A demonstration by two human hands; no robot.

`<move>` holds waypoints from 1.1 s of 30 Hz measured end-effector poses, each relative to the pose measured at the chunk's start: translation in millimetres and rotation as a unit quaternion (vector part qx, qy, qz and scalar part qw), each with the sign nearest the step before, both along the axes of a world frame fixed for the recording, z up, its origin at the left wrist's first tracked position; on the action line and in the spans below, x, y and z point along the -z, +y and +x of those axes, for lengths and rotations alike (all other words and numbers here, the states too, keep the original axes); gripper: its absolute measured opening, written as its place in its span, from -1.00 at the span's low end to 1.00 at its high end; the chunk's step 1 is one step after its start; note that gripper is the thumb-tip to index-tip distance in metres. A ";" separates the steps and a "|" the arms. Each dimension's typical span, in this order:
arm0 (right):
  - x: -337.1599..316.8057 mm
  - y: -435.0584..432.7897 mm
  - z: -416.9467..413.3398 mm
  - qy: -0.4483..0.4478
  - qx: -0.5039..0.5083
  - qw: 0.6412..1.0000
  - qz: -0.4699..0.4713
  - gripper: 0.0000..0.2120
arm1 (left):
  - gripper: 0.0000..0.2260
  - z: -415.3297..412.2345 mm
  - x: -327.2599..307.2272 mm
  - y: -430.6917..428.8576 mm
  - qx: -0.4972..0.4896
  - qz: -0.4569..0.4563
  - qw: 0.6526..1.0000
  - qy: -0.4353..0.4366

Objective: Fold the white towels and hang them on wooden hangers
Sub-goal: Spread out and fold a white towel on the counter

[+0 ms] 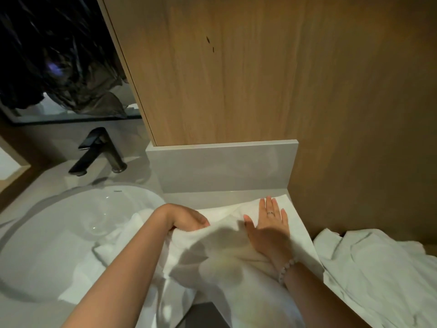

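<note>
stage: early, first fold under way | towel (pixel 212 263) on counter (pixel 227 194), spilling into sink (pixel 59 221) | left hand (pixel 189 220) grips its edge | right hand (pixel 269 223) presses flat, fingers straight | second towel (pixel 378 268) unfolded | hangers unseen

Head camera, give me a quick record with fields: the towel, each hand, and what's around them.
towel: white towel, rumpled, on the counter, part lying over the sink edge
left: left hand grips a towel edge
right: right hand flat on the towel, fingers straight
nearby: black faucet; more white cloth at right
hangers: none in view
</note>
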State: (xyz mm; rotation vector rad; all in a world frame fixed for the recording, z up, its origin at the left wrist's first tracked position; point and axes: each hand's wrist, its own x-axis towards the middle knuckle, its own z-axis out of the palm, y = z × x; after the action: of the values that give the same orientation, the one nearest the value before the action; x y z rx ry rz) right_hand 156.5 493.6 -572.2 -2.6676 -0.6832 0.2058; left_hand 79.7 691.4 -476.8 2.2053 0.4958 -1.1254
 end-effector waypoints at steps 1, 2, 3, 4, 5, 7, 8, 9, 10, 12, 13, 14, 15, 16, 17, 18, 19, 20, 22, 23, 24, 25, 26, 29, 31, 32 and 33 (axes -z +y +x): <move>0.6 0.5 -0.1 -0.011 0.001 1.000 -0.002 -0.22 | -0.82 0.1 -0.7 -3.5 -0.012 -0.013 1.000 -0.003; -0.4 1.1 -0.1 -0.015 0.006 1.000 -0.001 -0.24 | -0.76 1.3 1.5 -5.8 -0.011 -0.012 1.000 -0.007; 1.0 1.6 0.2 -0.025 0.009 1.000 0.002 -0.26 | -0.71 2.0 4.1 -7.7 -0.006 -0.006 1.000 -0.014; 2.2 1.2 0.6 -0.040 0.013 0.999 0.008 -0.27 | -0.67 2.6 7.0 -8.7 -0.003 -0.002 1.000 -0.024; 1.0 0.7 0.5 -0.038 0.017 0.999 0.017 -0.23 | -0.68 2.0 8.9 -9.8 -0.007 -0.004 0.999 -0.038; -0.4 0.2 2.3 -0.043 0.024 0.999 0.012 -0.06 | -0.75 -2.2 11.4 -9.2 -0.025 -0.015 0.997 -0.072; 1.0 -0.3 4.8 -0.049 0.022 0.999 -0.004 0.00 | -0.78 -5.2 11.8 -8.2 -0.032 -0.020 0.995 -0.089; 1.0 -0.8 6.6 -0.042 0.022 0.999 -0.010 0.02 | -0.80 -8.9 12.4 -7.9 -0.042 -0.023 0.993 -0.105; 0.0 -0.9 7.5 -0.036 0.025 0.999 -0.018 0.02 | -0.79 -12.5 14.3 -7.3 -0.054 -0.023 0.991 -0.121; -1.6 -0.4 6.7 -0.038 0.030 0.998 -0.033 0.06 | -0.78 -19.6 17.7 -7.7 -0.080 -0.024 0.984 -0.159; -1.9 -0.4 6.2 -0.039 0.031 0.998 -0.037 0.07 | -0.76 -22.7 18.8 -8.1 -0.096 -0.024 0.979 -0.181; -3.5 -0.7 5.6 -0.039 0.032 0.998 -0.038 0.07 | -0.74 -25.3 20.0 -7.9 -0.111 -0.018 0.973 -0.203; -4.2 -0.5 4.5 -0.037 0.033 0.998 -0.036 0.02 | -0.72 -29.0 20.5 -7.2 -0.128 -0.006 0.966 -0.225; -4.3 -0.8 4.5 -0.035 0.033 0.998 -0.037 -0.05 | -0.70 -31.3 20.9 -6.3 -0.144 0.005 0.958 -0.248; -5.6 -1.7 5.6 -0.029 0.033 0.998 -0.040 -0.12 | -0.67 -33.1 20.6 -6.3 -0.161 0.016 0.949 -0.271; -6.5 -1.6 6.1 -0.024 0.032 0.998 -0.042 -0.16 | -0.62 -35.2 20.7 -5.8 -0.185 0.026 0.937 -0.295; -7.1 -1.4 6.1 -0.024 0.032 0.998 -0.043 -0.17 | -0.62 -37.3 19.2 -5.4 -0.214 0.033 0.922 -0.323; -7.3 -1.3 6.1 -0.024 0.033 0.998 -0.045 -0.17 | -0.66 -38.1 17.4 -3.3 -0.245 0.040 0.903 -0.351; -8.3 -1.1 5.5 -0.024 0.036 0.998 -0.044 -0.16 | -0.73 -37.6 13.6 0.7 -0.291 0.077 0.860 -0.412; -8.9 -1.2 5.8 -0.020 0.037 0.998 -0.043 -0.16 | -0.75 -36.7 12.5 2.1 -0.285 0.123 0.846 -0.433; -9.8 -1.4 6.0 -0.016 0.036 0.998 -0.042 -0.15 | -0.77 -35.6 13.3 1.6 -0.256 0.186 0.840 -0.440; -10.7 -1.6 5.9 -0.012 0.034 0.998 -0.042 -0.15 | -0.79 -34.7 14.9 -2.3 -0.221 0.247 0.834 -0.441; -11.3 -1.9 5.7 -0.008 0.033 0.999 -0.042 -0.15 | -0.80 -34.4 17.8 -8.2 -0.195 0.294 0.825 -0.442; -15.8 -0.1 6.0 0.014 0.038 0.998 -0.049 -0.15 | -0.74 -38.6 27.1 -20.8 -0.158 0.344 0.816 -0.437; -26.5 8.4 6.7 0.029 0.046 0.997 -0.051 -0.19 | -0.75 -43.4 29.2 -20.2 -0.151 0.335 0.807 -0.461; -34.0 16.9 6.3 0.022 0.039 0.998 -0.036 -0.24 | -0.76 -45.2 28.1 -19.6 -0.147 0.328 0.804 -0.475; -41.9 28.0 4.6 0.014 0.019 1.000 -0.002 -0.31 | -0.78 -46.1 25.5 -20.3 -0.137 0.323 0.806 -0.476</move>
State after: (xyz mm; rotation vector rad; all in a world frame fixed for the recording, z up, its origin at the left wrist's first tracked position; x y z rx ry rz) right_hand 161.1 521.6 -530.3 -2.6747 -0.6223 0.2340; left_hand 33.6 671.2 -502.3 2.7579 0.7519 0.4557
